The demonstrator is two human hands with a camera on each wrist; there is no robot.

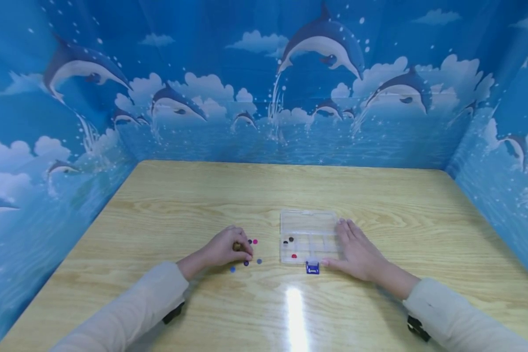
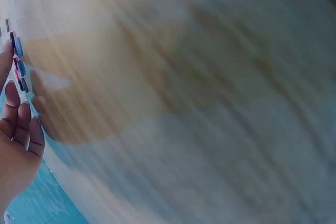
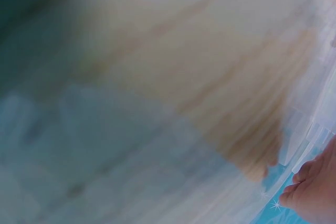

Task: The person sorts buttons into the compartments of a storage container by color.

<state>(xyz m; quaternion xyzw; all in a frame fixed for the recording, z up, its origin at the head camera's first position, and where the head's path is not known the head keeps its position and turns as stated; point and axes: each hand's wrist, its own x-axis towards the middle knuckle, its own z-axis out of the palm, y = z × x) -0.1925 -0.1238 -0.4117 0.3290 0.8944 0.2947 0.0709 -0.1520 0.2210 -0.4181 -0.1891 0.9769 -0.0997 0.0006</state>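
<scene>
Loose discs (image 1: 259,261) lie at lower centre of the frame, beside the left hand (image 1: 226,248); whether its bent fingers pinch one, I cannot tell. The right hand (image 1: 360,255), fingers extended, touches the clear box (image 1: 308,230); light bracing should steady it.

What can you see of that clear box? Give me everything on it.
The clear box, apparently plastic, lies flat on the table, its lid open and folded back on the far side. Dividers partition the near part; two dark discs and one red disc lie toward its left. A blue latch-like piece sits at the near edge. The right hand rests against the right side.
</scene>
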